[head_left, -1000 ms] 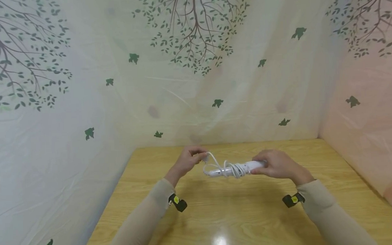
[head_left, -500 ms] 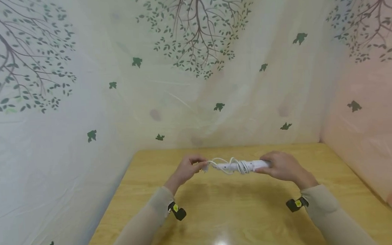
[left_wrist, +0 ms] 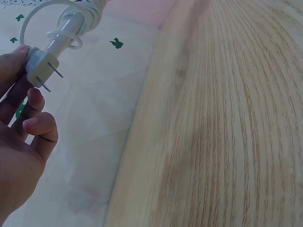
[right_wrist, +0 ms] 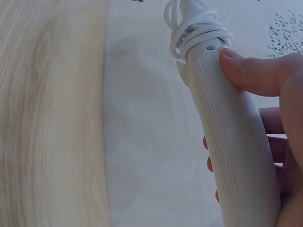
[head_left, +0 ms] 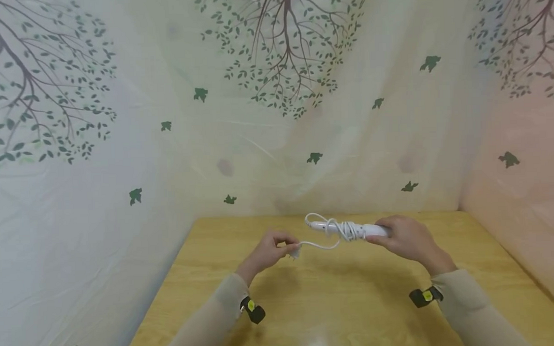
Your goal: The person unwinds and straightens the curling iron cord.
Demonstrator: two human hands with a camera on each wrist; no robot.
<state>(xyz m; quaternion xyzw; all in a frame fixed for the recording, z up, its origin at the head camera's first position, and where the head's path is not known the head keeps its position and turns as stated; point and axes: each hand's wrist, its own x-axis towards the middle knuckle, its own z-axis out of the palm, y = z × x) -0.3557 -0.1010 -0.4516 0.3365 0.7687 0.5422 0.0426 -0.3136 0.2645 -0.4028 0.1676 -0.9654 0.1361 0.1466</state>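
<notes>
My right hand (head_left: 411, 240) grips a white hair straightener (right_wrist: 232, 132) by its wide, ridged end, thumb along the top and fingers around the far side. Several turns of white cord (head_left: 349, 230) are wrapped around the straightener's middle. My left hand (head_left: 271, 252) pinches the white two-prong plug (left_wrist: 42, 68) between thumb and fingers, its metal prongs pointing away from the hand. A loose stretch of cord runs from the plug to the wrapped coils. Both things are held above the wooden table.
The light wood table (head_left: 336, 303) lies beneath both hands. Pale sheeting (head_left: 277, 168) printed with trees and green leaves encloses its back and sides. A small black camera is strapped to each wrist.
My left hand has drawn the plug down and away from the straightener, so a longer stretch of cord hangs free. My right hand has shifted slightly right with the straightener.
</notes>
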